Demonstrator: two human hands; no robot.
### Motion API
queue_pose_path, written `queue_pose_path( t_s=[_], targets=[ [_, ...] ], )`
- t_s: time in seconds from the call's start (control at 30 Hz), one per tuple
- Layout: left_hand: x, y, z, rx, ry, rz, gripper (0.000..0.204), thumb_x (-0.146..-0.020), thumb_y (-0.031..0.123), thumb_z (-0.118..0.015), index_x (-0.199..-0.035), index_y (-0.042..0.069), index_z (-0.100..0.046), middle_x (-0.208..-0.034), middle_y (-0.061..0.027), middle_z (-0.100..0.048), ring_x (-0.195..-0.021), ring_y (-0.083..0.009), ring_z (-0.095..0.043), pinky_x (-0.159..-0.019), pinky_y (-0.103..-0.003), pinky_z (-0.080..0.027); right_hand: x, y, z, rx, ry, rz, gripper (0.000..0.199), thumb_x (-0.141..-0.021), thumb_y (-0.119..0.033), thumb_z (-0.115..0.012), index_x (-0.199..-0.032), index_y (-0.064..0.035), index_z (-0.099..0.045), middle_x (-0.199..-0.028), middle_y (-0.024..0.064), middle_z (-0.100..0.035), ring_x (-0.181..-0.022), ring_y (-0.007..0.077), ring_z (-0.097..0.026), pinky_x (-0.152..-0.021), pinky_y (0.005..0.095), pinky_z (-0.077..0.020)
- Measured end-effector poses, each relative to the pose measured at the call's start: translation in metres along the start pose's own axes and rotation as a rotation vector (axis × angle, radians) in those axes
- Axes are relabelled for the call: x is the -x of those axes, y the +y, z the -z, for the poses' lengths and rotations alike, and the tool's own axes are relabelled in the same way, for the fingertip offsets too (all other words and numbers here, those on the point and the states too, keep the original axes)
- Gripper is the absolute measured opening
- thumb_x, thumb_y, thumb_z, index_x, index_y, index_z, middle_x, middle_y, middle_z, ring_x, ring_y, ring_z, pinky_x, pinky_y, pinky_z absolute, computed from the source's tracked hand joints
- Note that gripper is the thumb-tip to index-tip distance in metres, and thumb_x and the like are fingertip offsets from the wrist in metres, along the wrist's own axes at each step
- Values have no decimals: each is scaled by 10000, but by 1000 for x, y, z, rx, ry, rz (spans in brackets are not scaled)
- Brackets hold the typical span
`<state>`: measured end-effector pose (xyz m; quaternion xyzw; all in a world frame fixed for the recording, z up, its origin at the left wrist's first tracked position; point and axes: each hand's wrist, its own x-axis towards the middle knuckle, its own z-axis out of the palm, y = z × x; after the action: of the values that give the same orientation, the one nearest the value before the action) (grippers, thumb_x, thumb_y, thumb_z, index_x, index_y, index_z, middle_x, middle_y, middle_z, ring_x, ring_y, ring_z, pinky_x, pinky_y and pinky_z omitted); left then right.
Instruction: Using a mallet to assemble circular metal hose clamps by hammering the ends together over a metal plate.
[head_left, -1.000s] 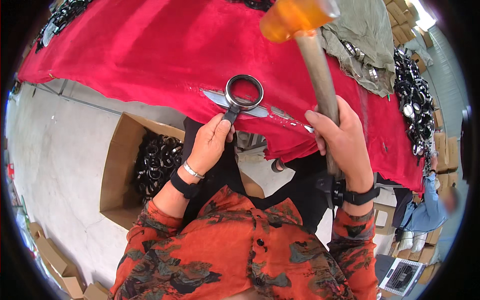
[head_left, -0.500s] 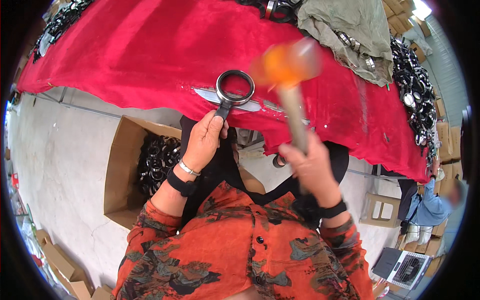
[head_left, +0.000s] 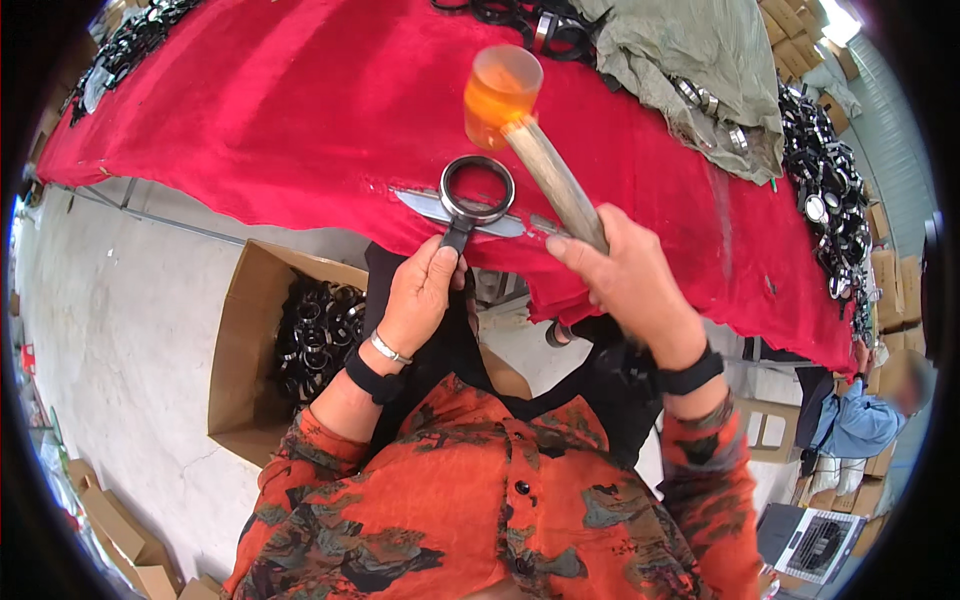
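My left hand (head_left: 420, 295) grips the short black handle of a magnifying glass (head_left: 473, 213) with a silver and black ring. Its round head rests over a grey metal strip (head_left: 502, 226) at the near edge of the red-covered table. Whether a lens sits in the ring, I cannot tell. Fingers of my right hand (head_left: 640, 280) are wrapped around the wooden handle of a mallet (head_left: 555, 180). The mallet's translucent orange head is raised over the cloth, beyond the ring and slightly right of it, apart from it.
A cardboard box (head_left: 232, 350) of black ring-shaped parts stands on the floor at left. Similar parts are heaped on the red cloth (head_left: 300, 120) at its far left, far side and right (head_left: 825, 190). Greenish-grey fabric (head_left: 690, 50) lies at back right. Someone in blue (head_left: 860, 420) is at far right.
The mallet has swung left, its head now beyond the ring, and my right hand has moved slightly up. My left hand and the magnifying glass have shifted only a little in the picture.
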<state>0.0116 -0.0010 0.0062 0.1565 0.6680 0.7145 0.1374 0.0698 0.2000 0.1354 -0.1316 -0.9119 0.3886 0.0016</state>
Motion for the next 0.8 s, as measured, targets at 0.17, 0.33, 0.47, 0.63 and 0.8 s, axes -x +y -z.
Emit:
queue_pose_path(
  t_s=[0.17,0.33,0.47,0.63,0.8],
  targets=[
    [4,0,1,-16,2,-31,298,-997,263,-449,-845,24,-543,-669,-11,-530,-622,-99,-498,-587,-257,-415,6,-21,-5,-23,81,60,419,-829,-320,-695,-862,38,-479,-641,229,-539,-586,381,-572,-528,416,-437],
    [1,-4,1,-67,-6,-64,328,-1003,325,-417,-864,59,-548,-683,17,-533,-555,-52,-453,-504,-206,-367,-11,-6,-8,269,-9,186,402,-823,-311,-698,-864,18,-471,-653,244,-534,-628,424,-574,-540,433,-443],
    [3,-7,3,-84,-4,-87,336,-1003,330,-416,-866,54,-550,-680,19,-533,-548,-53,-453,-501,-207,-364,-7,-28,-3,98,56,125,407,-808,-314,-712,-859,14,-477,-669,240,-540,-617,414,-557,-540,413,-442],
    [4,-4,1,-82,-16,-83,338,-1004,329,-414,-865,52,-551,-680,19,-532,-550,-53,-453,-502,-208,-365,-17,7,-24,286,50,226,402,-802,-307,-714,-887,23,-500,-659,208,-536,-599,390,-528,-552,399,-447],
    [2,-7,3,-76,2,-74,335,-1004,325,-414,-864,52,-549,-679,16,-532,-547,-56,-454,-501,-208,-367,-11,-21,2,102,68,139,409,-798,-317,-722,-854,17,-493,-638,196,-512,-564,310,-536,-533,382,-435]
  ],
)
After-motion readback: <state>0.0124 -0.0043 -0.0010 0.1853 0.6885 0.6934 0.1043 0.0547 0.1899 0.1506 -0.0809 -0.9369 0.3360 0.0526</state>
